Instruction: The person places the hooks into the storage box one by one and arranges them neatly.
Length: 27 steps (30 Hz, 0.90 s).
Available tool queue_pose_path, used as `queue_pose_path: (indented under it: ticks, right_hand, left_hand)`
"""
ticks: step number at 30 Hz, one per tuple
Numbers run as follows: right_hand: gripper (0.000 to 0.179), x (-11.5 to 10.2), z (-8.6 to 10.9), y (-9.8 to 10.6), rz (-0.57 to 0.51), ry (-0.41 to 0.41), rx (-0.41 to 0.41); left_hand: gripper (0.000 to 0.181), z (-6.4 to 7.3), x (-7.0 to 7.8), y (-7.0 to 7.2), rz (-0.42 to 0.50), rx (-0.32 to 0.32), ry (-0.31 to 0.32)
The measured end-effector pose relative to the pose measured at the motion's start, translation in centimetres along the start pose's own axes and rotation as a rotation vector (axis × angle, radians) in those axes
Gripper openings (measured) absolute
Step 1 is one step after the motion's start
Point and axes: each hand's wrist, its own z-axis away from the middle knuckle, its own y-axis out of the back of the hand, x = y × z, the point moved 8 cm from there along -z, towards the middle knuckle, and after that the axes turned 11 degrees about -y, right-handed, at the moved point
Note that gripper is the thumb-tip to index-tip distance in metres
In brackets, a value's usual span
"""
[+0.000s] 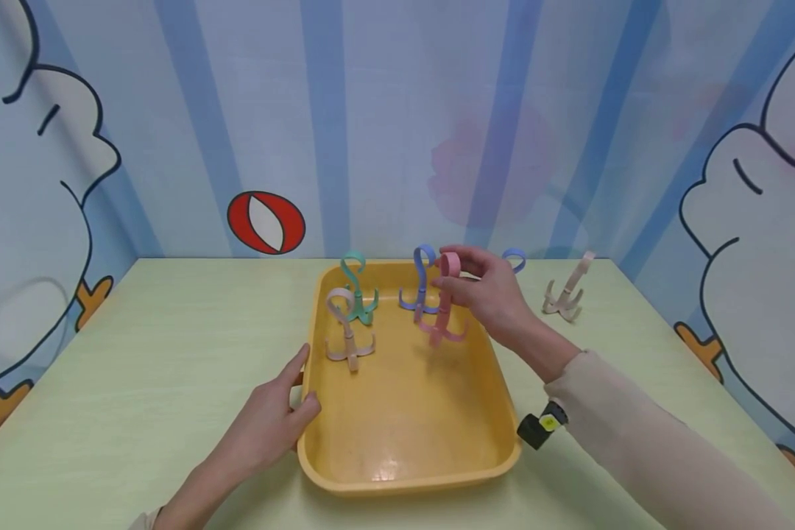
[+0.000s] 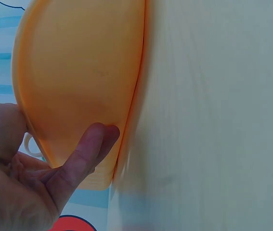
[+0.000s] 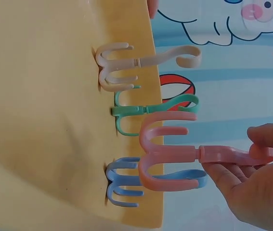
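Pinching pink hook [image 1: 442, 318] by curled top: right hand [image 1: 489, 293], over yellow tray [image 1: 397, 419]. Left hand [image 1: 273, 425] grips tray's side. Risks: prongs could snag blue hook [image 1: 421, 297] close behind if lowered askew; slack pinch could drop it.

The person wears 2 beige sleeves [image 1: 656, 434], with a small black device [image 1: 534, 433] marked yellow-green at the right cuff [image 1: 573, 374].

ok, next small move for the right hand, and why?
Probably lower the pink hook, clear of the blue hook just behind it: the right hand holds it by the curl, its prongs appear raised over the tray, and the left hand grips the tray's side.
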Motion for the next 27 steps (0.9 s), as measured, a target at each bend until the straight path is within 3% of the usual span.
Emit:
queue_pose_path:
  ticks: [27]
  right_hand:
    - [0.054,1.6,-1.7,-2.8,-0.013,-0.075,0.003]
  left_hand:
    - [0.079,-0.1,0.0,-0.1,0.002,0.0,0.003]
